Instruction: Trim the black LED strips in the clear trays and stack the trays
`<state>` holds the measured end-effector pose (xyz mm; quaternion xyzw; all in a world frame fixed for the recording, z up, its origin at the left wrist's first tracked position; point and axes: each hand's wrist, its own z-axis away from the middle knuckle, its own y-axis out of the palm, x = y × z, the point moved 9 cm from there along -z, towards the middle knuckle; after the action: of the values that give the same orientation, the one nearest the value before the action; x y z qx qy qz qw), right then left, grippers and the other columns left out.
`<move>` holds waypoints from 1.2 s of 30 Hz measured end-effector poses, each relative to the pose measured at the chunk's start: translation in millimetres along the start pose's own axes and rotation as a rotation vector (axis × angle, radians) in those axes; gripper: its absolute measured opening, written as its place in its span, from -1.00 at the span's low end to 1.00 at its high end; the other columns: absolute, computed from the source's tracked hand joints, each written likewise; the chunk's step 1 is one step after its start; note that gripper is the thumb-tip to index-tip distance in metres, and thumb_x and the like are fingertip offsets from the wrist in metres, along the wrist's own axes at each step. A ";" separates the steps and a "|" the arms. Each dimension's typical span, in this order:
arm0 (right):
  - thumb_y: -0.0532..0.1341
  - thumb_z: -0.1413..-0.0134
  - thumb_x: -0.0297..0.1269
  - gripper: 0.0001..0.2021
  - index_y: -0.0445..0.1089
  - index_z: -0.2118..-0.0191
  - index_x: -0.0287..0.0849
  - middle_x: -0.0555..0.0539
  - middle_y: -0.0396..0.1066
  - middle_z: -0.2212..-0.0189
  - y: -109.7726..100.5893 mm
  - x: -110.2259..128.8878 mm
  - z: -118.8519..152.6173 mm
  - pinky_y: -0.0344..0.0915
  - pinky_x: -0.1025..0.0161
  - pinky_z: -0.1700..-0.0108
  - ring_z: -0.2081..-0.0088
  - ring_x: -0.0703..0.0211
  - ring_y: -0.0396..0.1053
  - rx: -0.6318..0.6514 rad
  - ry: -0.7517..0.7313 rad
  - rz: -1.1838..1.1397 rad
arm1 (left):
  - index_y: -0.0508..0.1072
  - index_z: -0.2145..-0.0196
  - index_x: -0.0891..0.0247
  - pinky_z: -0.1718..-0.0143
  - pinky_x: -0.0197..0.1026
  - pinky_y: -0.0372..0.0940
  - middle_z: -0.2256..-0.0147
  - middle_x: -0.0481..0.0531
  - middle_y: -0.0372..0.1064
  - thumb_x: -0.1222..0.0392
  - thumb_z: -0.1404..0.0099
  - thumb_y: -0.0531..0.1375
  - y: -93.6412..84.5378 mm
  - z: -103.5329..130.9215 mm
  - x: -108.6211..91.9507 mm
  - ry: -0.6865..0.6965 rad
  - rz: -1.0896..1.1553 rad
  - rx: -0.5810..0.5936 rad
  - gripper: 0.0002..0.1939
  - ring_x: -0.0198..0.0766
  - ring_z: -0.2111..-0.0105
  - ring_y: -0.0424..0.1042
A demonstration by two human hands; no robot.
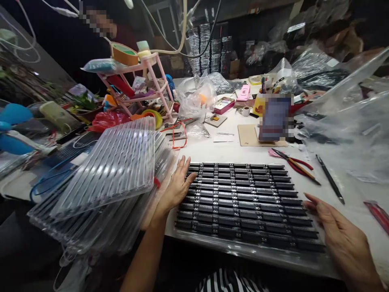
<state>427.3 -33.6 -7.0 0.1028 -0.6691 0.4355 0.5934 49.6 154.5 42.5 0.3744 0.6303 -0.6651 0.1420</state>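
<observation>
A clear plastic tray (pixel 209 240) lies flat at the front of the white table, filled with rows of black comb-like parts (pixel 237 202). My left hand (pixel 179 180) rests at its upper left edge, fingers apart and holding nothing. At the right edge of the tray, my right hand (pixel 337 227) is spread open beside the ends of the rows, with nothing in it. To the left of my left hand is a pile of ribbed clear plastic trays (pixel 112 170), stacked askew.
Pliers (pixel 299 164) and a black pen (pixel 330 178) lie right of the filled tray. Behind are a pink rack (pixel 158 87), a beige board (pixel 247 136), a pixelated upright object and plastic bags (pixel 349 134). A person is partly visible at the upper left.
</observation>
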 end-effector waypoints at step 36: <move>0.26 0.12 -0.05 -0.39 0.37 -0.06 -0.29 0.08 0.24 0.70 59.7 35.4 -79.2 0.08 0.37 0.74 0.74 0.32 0.12 0.548 -0.027 -0.169 | 0.35 -0.06 0.23 0.66 -0.43 0.13 0.16 0.14 0.46 -0.11 -0.09 0.28 -3.5 7.1 47.3 -0.370 0.833 -0.260 -0.37 -0.52 0.62 0.26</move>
<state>434.3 71.4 -9.9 0.3204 -0.5233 0.5476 0.5689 13.0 161.7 12.5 0.4496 0.4686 -0.5225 0.5525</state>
